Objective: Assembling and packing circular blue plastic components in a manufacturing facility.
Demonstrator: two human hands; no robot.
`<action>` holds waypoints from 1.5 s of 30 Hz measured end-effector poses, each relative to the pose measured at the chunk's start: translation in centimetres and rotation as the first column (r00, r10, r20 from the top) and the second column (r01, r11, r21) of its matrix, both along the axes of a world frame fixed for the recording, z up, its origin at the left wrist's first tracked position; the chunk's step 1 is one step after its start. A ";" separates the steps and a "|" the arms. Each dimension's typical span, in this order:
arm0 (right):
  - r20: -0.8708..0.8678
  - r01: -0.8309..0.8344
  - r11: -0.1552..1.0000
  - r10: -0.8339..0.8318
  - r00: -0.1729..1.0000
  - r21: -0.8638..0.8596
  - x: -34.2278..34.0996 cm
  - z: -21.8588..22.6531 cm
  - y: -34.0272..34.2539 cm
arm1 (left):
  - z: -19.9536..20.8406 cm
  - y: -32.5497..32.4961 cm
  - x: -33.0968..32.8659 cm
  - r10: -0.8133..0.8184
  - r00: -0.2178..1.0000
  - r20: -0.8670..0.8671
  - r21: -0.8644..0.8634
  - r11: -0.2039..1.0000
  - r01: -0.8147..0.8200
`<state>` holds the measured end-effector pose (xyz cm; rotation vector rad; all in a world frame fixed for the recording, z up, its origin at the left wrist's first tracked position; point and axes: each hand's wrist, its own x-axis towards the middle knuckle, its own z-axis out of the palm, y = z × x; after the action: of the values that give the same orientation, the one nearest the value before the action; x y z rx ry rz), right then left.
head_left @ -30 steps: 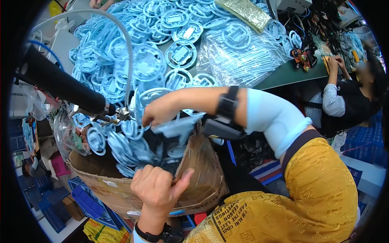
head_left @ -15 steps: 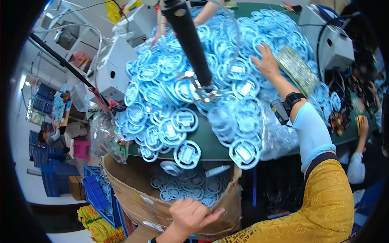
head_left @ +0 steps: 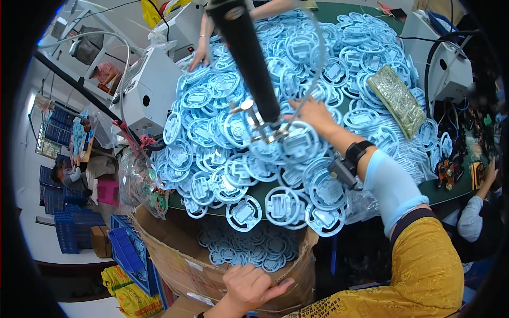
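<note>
Covering most of the green surface (head_left: 445, 194) lay pale-blue plastic rings (head_left: 225, 183), in one loose heap, dozens at least, too overlapped to count. At least three overhung the near edge. More lay in the carton (head_left: 172, 254) below, likewise beyond counting.

Handling, as I judged it: light, stiff, slick-faced, liable to hook one another; thin inner bars perhaps fragile. Best hold: the outer rim, pinched across its thickness.

Right hand, one (head_left: 314, 115): laid among the rings mid-heap, fingers stretched leftward; with the hose (head_left: 319, 58) and rings crowding the view, I could not tell whether they gripped anything.

Left hand, one (head_left: 249, 290): at the carton's near rim, fingers curled in, thumb out to the right; whether they clasped the cardboard I could not tell.

Also noted: black rod, one (head_left: 246, 61), hanging over the heap; gold-green packet, one (head_left: 396, 100), on the right; grey machines, two (head_left: 144, 94), one either side; co-worker's hand, one (head_left: 200, 55), at the heap's far left.
</note>
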<state>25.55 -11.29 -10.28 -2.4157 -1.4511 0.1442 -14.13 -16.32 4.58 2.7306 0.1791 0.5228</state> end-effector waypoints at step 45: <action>0.106 0.230 0.799 -0.342 0.934 0.556 0.6 0.7 -15.8 | -0.7 2.2 -3.1 0.051 0.998 0.027 0.050 0.997 -0.052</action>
<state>26.15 -27.06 -9.59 -2.1705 -0.9901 -0.5292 -17.20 -14.10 3.84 2.7735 0.2331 0.5847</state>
